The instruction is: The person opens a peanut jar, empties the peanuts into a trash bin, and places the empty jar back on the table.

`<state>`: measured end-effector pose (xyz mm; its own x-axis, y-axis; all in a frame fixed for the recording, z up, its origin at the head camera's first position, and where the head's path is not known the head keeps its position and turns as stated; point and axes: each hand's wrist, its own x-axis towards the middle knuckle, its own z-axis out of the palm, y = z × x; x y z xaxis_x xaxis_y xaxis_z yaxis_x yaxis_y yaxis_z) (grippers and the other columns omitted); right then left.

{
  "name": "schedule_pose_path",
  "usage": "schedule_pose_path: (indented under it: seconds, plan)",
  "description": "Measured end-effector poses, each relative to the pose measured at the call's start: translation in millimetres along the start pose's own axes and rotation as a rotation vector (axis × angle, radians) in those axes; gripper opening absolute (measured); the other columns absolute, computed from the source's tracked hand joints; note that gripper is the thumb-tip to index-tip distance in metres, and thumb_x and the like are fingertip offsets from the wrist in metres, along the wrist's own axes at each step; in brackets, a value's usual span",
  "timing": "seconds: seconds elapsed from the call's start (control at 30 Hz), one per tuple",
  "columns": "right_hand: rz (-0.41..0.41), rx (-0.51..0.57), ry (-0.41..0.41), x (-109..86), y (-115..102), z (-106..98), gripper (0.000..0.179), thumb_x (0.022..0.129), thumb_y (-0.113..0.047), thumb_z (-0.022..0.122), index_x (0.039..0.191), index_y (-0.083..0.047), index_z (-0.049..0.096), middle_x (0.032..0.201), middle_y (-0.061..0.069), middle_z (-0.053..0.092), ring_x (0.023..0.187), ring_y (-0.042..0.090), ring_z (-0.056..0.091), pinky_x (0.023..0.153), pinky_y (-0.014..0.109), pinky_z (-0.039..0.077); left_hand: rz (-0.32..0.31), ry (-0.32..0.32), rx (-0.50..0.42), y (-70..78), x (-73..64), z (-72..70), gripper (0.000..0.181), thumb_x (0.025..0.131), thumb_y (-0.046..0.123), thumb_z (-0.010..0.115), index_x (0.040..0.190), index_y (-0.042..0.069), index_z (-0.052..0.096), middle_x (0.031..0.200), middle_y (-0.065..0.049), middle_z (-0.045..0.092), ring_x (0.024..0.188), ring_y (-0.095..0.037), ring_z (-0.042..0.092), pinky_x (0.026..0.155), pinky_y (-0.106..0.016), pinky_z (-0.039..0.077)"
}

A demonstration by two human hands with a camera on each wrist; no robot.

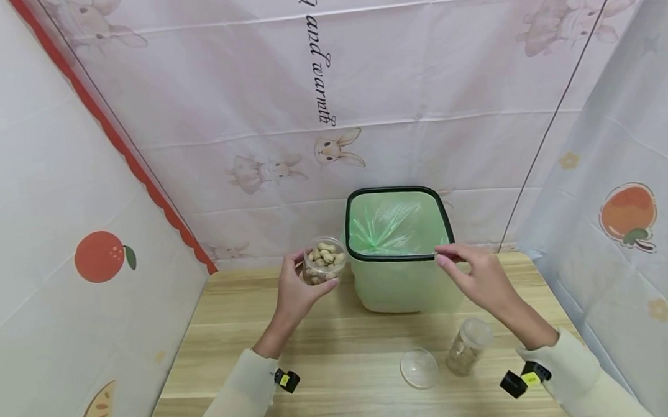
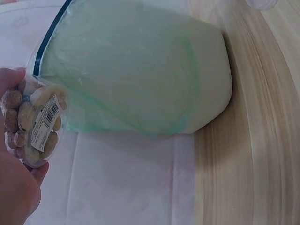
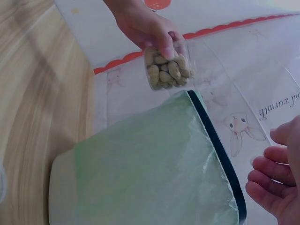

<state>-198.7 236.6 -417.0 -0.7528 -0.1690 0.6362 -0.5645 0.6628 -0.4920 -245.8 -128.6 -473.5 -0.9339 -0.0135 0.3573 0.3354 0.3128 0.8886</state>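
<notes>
My left hand point(image 1: 299, 283) grips a clear jar of unshelled peanuts point(image 1: 325, 258), tilted beside the left rim of a trash bin point(image 1: 397, 223). A barcode label point(image 2: 46, 124) shows on the jar in the left wrist view. The bin has a black rim and a pale green bag point(image 3: 150, 164) folded over its sides. My right hand point(image 1: 477, 274) hovers near the bin's right front corner. Its fingers point(image 3: 269, 180) are loosely bent, with nothing visible between them, and stand apart from the rim in the right wrist view.
On the wooden table point(image 1: 324, 370), a clear round lid point(image 1: 419, 368) lies near the front. Next to it, a second clear jar point(image 1: 467, 347) with tan contents and a translucent lid stands by my right forearm. Printed cloth walls point(image 1: 273, 93) enclose the table's back and sides.
</notes>
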Motion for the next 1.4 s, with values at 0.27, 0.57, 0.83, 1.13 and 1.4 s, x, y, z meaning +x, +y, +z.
schedule_pose_path:
  seconds: [0.27,0.57,0.83,1.13,1.4]
  plan:
    - [0.178,0.049,0.031,14.3,13,-9,0.024,0.101,-0.015,0.066,0.119,-0.002,0.075,0.107,0.016,0.077,0.093,-0.019,0.053,0.077,0.0,0.044,0.041,-0.011,0.038,4.2,5.6,0.2,0.089,0.067,0.019,0.098,0.139,0.003,0.048,0.139,-0.016,0.056,0.128,-0.036,0.056,0.114,-0.055,0.046]
    - [0.311,0.041,-0.009,28.8,35,-13,0.035,0.105,-0.028,0.06,0.124,-0.001,0.073,0.115,0.021,0.076,0.089,-0.021,0.052,0.076,0.0,0.043,0.066,-0.002,0.035,8.8,16.8,-3.2,0.091,0.063,0.014,0.099,0.137,-0.001,0.048,0.138,-0.018,0.055,0.128,-0.035,0.058,0.114,-0.051,0.048]
    - [0.538,0.159,-0.091,43.7,50,-21,0.05,0.107,-0.038,0.055,0.132,0.003,0.067,0.12,0.027,0.072,0.082,-0.011,0.062,0.073,0.009,0.051,0.078,-0.002,0.081,12.3,25.7,-4.6,0.091,0.062,0.015,0.1,0.135,-0.001,0.049,0.137,-0.019,0.056,0.128,-0.036,0.06,0.114,-0.049,0.049]
    - [0.616,0.169,-0.169,59.0,63,-14,0.047,0.106,-0.031,0.052,0.128,0.008,0.067,0.112,0.027,0.073,0.077,-0.004,0.066,0.075,0.01,0.051,0.1,-0.011,0.127,13.8,33.2,-4.8,0.092,0.063,0.018,0.1,0.137,-0.001,0.049,0.137,-0.019,0.056,0.126,-0.038,0.06,0.111,-0.053,0.051]
    - [0.694,0.183,-0.23,68.7,71,-5,0.057,0.109,-0.036,0.044,0.134,0.012,0.061,0.114,0.026,0.072,0.075,-0.001,0.067,0.078,0.02,0.058,0.156,-0.023,0.163,13.1,40.4,-5.4,0.09,0.065,0.018,0.099,0.137,0.0,0.049,0.135,-0.018,0.056,0.124,-0.037,0.06,0.107,-0.054,0.053]
